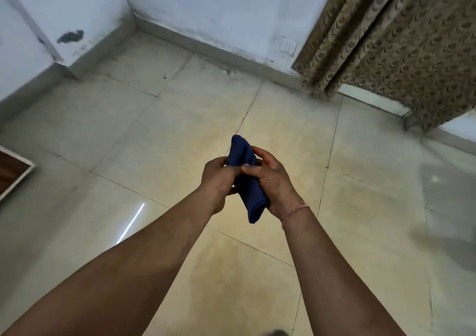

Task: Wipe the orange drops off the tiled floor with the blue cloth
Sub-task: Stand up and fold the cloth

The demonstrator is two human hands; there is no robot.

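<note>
Glossy tiled floor (pixel 159 134), matt blue cloth (pixel 248 188)

- Both forearms bare; no sleeves in frame.
- Right wrist, centre right of frame: thin pinkish-orange thread band (pixel 296 213) tied around it.

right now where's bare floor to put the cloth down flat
Both hands, left hand and right hand, hold the blue cloth above open tiled floor. Bare tiles run ahead to the wall skirting. Tighter by the curtain and the wooden panel.
</note>
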